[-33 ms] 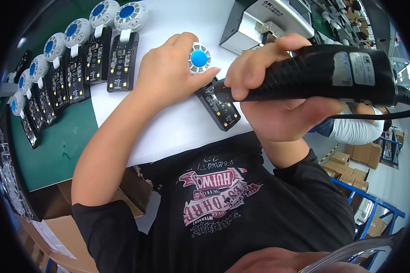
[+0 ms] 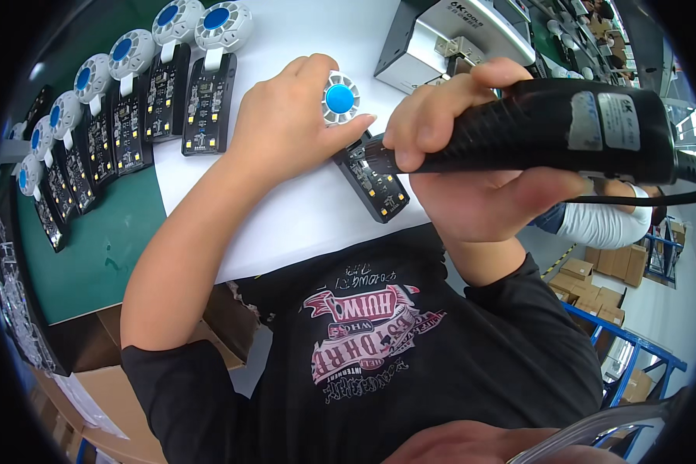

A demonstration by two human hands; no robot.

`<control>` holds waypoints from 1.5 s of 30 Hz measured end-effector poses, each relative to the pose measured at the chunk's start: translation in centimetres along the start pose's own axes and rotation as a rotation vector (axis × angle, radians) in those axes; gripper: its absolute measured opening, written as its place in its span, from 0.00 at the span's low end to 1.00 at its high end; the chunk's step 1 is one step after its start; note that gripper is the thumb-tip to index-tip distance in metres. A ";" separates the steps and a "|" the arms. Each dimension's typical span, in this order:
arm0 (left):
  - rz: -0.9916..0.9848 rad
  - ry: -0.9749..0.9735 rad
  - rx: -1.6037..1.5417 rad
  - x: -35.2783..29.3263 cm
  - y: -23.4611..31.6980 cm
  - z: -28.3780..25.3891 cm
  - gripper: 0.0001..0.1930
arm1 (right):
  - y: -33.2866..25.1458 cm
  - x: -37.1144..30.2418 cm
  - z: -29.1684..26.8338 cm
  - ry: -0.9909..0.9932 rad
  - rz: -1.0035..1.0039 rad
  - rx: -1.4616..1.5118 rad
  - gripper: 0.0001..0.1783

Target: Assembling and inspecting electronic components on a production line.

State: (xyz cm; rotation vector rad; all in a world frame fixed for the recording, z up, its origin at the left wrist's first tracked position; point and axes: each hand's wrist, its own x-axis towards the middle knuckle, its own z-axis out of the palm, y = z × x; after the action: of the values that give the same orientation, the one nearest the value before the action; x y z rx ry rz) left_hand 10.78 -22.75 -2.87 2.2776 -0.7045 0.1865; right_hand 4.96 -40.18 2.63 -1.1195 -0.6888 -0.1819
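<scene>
On a white-covered bench (image 2: 286,228), a corded black power tool (image 2: 564,124) fills the tightly wrapped right hand (image 2: 472,205); the curled left hand (image 2: 290,116) sits beside a dark circuit board (image 2: 380,193) below the tool's nose, thumb and fingers around a white, blue-centred disc (image 2: 339,99).

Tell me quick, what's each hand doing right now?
Left hand: closed, holding the round white slotted disc with a bright blue centre.
Right hand: closed, holding the thick black corded handheld tool.
</scene>
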 end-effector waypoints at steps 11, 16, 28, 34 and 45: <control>0.040 0.030 0.026 0.1 -0.4 0.2 0.29 | -0.1 0.2 -0.1 -0.035 0.016 0.015 0.55; 0.043 0.029 0.053 0.5 -0.2 0.0 0.29 | 0.2 0.6 0.3 -0.007 0.056 0.062 0.54; -0.025 -0.049 0.021 0.3 1.3 -0.8 0.29 | -5.0 2.9 -5.2 0.130 -0.410 -0.292 0.48; -0.074 -0.032 0.043 0.4 1.2 -0.6 0.30 | -3.3 3.4 -8.1 0.225 -0.404 -0.579 0.43; -0.127 0.022 0.091 0.7 0.2 -0.4 0.31 | -4.2 -2.7 -3.8 0.109 -0.058 -0.132 0.49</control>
State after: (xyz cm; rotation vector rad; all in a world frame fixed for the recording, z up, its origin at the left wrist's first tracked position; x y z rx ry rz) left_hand 11.26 -22.84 -2.23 2.3951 -0.5476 0.1862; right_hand 2.48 -45.95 3.28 -1.2070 -0.6193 -0.3388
